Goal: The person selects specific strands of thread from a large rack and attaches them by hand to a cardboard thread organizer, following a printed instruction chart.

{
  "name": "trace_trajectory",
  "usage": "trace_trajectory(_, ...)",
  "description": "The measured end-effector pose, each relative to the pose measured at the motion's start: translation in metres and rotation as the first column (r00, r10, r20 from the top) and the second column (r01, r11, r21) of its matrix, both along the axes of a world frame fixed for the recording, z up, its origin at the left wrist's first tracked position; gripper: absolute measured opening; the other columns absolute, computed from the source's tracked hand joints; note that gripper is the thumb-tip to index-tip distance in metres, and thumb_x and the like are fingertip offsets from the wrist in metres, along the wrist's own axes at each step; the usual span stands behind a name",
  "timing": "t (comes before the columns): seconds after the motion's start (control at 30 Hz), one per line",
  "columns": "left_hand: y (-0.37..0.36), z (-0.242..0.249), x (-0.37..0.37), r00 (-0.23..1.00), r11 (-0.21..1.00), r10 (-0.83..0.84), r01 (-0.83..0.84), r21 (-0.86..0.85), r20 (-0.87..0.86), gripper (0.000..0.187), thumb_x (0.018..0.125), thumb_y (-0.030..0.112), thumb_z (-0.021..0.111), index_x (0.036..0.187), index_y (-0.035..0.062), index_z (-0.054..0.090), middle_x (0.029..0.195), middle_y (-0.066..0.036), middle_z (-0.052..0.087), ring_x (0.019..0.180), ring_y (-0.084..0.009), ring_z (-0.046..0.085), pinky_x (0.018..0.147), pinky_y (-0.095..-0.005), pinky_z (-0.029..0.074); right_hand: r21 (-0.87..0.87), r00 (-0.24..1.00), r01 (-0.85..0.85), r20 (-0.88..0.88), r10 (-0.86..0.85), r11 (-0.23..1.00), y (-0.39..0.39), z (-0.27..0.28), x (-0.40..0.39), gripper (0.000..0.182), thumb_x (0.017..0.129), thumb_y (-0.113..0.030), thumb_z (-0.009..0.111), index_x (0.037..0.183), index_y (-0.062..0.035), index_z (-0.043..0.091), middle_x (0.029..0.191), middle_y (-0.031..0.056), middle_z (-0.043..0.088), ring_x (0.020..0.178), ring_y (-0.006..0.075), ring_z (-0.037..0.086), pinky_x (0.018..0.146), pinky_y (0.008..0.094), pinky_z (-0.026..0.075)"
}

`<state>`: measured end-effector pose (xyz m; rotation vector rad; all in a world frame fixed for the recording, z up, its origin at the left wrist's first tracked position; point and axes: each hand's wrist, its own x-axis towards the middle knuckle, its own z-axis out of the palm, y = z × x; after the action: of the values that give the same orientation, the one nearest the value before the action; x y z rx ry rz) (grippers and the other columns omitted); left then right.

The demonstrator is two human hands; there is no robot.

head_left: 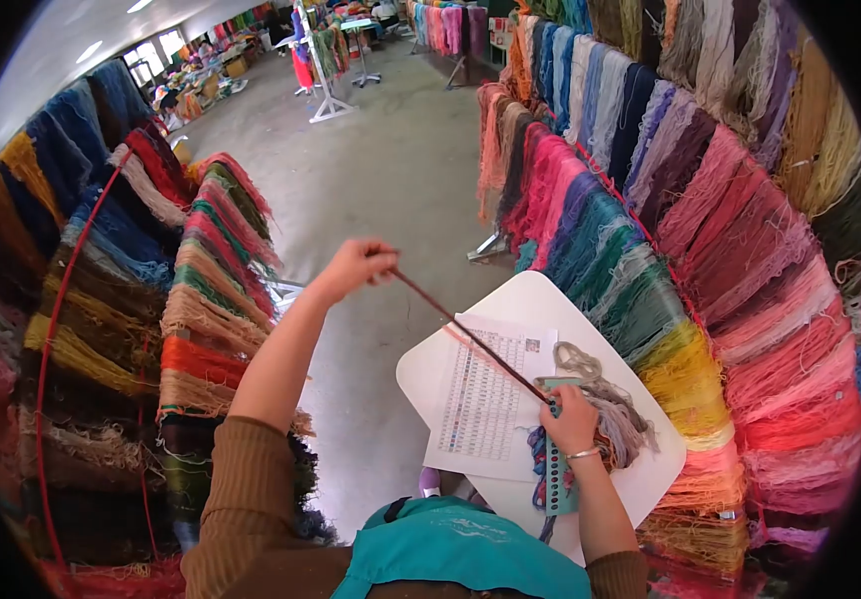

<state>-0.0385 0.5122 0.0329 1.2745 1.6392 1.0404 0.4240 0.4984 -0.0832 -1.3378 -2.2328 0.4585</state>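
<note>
A dark reddish-brown yarn strand (465, 332) runs taut between my two hands. My left hand (365, 268) is raised over the floor and pinches the upper end. Low over the white board, my right hand (572, 419) is closed around a teal strip with a row of holes (556, 489), where the yarn's lower end meets it. Blue and red threads (538, 464) hang along the strip's left side. Beside my right hand lie loose grey and mauve yarn skeins (615, 394). A printed chart (480, 399) lies left of the strip on the white board (520, 295).
Racks of coloured yarn skeins stand close on the left (216, 299) and right (650, 299). A grey concrete floor (370, 150) runs between them. Farther back are a white stand (328, 85), a small table (357, 25) and another yarn rack (450, 28).
</note>
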Motion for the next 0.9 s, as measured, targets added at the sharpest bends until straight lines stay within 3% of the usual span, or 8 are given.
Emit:
trace_trajectory(0.07,0.017,0.026,0.003,0.940,0.997,0.030,-0.052,0.057,0.339,0.036,0.098,0.031,0.059,0.124,0.0056,0.058,0.108,-0.007,0.071,0.090,-0.0130,0.069,0.070,-0.0257,0.052,-0.011,0.999,0.039,-0.017,-0.039,0.999,-0.001,0.001,-0.002,0.022,0.076,-0.025,0.070,0.091,-0.0115,0.060,0.085,0.0076,0.060,0.075,0.0315,0.063,0.062,0.0427,0.050)
trace_trajectory(0.17,0.031,0.024,-0.003,0.926,0.993,0.118,-0.111,-0.038,0.358,0.040,0.098,0.030,0.059,0.130,0.0057,0.054,0.107,-0.007,0.071,0.086,-0.0140,0.070,0.069,-0.0271,0.054,0.081,0.994,0.108,0.006,-0.109,0.991,0.000,-0.007,0.000,0.022,0.077,-0.023,0.068,0.093,-0.0117,0.061,0.087,0.0084,0.062,0.076,0.0322,0.064,0.062,0.0431,0.051)
trace_trajectory(0.23,0.039,-0.004,-0.017,0.991,0.966,0.112,-0.127,-0.226,-0.079,0.048,0.097,0.029,0.058,0.136,0.0022,0.049,0.097,-0.010,0.072,0.068,-0.0178,0.070,0.062,-0.0288,0.056,0.122,0.986,0.122,0.095,-0.134,0.985,0.002,-0.013,0.001,0.023,0.079,-0.027,0.066,0.096,-0.0116,0.061,0.092,0.0099,0.064,0.079,0.0332,0.065,0.065,0.0447,0.052)
trace_trajectory(0.3,0.029,-0.021,-0.003,0.815,0.945,-0.063,-0.137,-0.297,-0.576,0.044,0.095,0.023,0.059,0.132,0.0003,0.054,0.086,-0.014,0.071,0.056,-0.0192,0.067,0.060,-0.0315,0.056,0.082,0.977,0.160,0.127,-0.169,0.984,0.000,-0.012,0.001,0.025,0.081,-0.029,0.064,0.098,-0.0113,0.061,0.092,0.0107,0.064,0.081,0.0338,0.065,0.067,0.0459,0.052)
trace_trajectory(0.43,0.010,-0.077,0.034,0.934,0.993,-0.106,0.084,-0.077,-0.341,0.029,0.096,0.017,0.059,0.120,0.0040,0.066,0.092,-0.011,0.072,0.078,-0.0162,0.070,0.066,-0.0316,0.057,0.038,0.968,0.208,0.135,-0.211,0.977,0.003,-0.016,0.004,0.028,0.082,-0.029,0.065,0.103,-0.0125,0.061,0.092,0.0107,0.065,0.081,0.0331,0.065,0.068,0.0458,0.052)
trace_trajectory(0.57,-0.054,-0.094,0.110,0.781,0.855,-0.214,0.440,0.274,-0.587,0.026,0.083,0.011,0.068,0.108,0.0053,0.069,0.109,-0.013,0.068,0.105,-0.0293,0.065,0.086,-0.0381,0.053,-0.020,0.973,0.221,0.071,-0.219,0.975,-0.014,0.011,0.001,0.030,0.081,-0.024,0.068,0.107,-0.0105,0.062,0.095,0.0085,0.064,0.087,0.0287,0.064,0.073,0.0414,0.050)
trace_trajectory(0.7,-0.096,-0.118,0.138,0.703,0.824,-0.219,0.505,0.257,-0.677,0.035,0.080,0.013,0.072,0.115,0.0084,0.067,0.132,-0.010,0.058,0.129,-0.0325,0.049,0.105,-0.0472,0.041,0.213,0.963,0.248,0.054,-0.265,0.945,-0.046,0.019,0.002,0.033,0.078,-0.019,0.073,0.107,-0.0063,0.063,0.096,0.0078,0.063,0.093,0.0287,0.058,0.083,0.0403,0.047)
trace_trajectory(0.9,-0.106,-0.141,0.139,0.606,0.876,-0.138,0.443,0.189,-0.783,0.050,0.086,0.029,0.069,0.133,0.0129,0.057,0.144,-0.007,0.050,0.137,-0.0273,0.042,0.112,-0.0506,0.032,0.159,0.922,0.307,0.194,-0.335,0.938,-0.071,-0.012,-0.001,0.068,0.076,-0.028,0.078,0.136,-0.0099,0.052,0.138,0.0150,0.049,0.132,0.0353,0.042,0.108,0.0476,0.032)
